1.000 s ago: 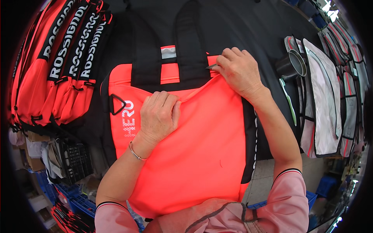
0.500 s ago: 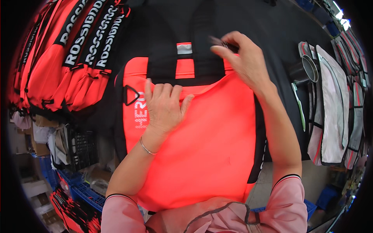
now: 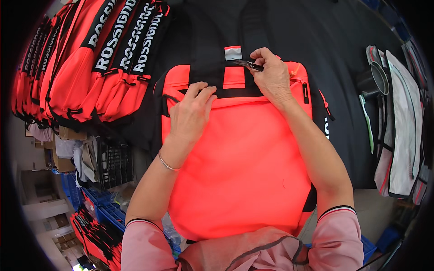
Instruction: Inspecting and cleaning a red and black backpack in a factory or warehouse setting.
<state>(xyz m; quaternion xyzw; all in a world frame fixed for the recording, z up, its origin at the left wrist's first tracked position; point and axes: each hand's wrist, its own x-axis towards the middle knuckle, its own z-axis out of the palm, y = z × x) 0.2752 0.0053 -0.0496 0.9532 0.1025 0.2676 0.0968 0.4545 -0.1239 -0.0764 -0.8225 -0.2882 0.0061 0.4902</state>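
A bright coral-red backpack [image 3: 239, 176] with black trim lies on the black-covered table, its shoulder straps stretching away from me. My left hand [image 3: 187, 115] is at the left part of its upper pocket edge, fingers curled over the fabric there. In my right hand [image 3: 273, 79] is a pair of small thread snips [image 3: 248, 65] with dark handles, its blades pointing left just below a white-and-red tab [image 3: 233, 53]. The heel of that hand rests by the pocket edge. A black zip pull [image 3: 305, 92] hangs at the backpack's upper right.
Several red-and-black backpacks [image 3: 81, 67] stand in a row at the left. On the right are a dark mug [image 3: 379, 77], a pale green toothbrush [image 3: 366, 122] and grey fabric pieces [image 3: 402, 131]. A black crate [image 3: 115, 165] and a blue crate [image 3: 106, 212] sit below left.
My left hand has gone from spread flat on the pocket to curled at its edge. My right hand has moved with the snips toward the backpack's top middle. The whole view has shifted.
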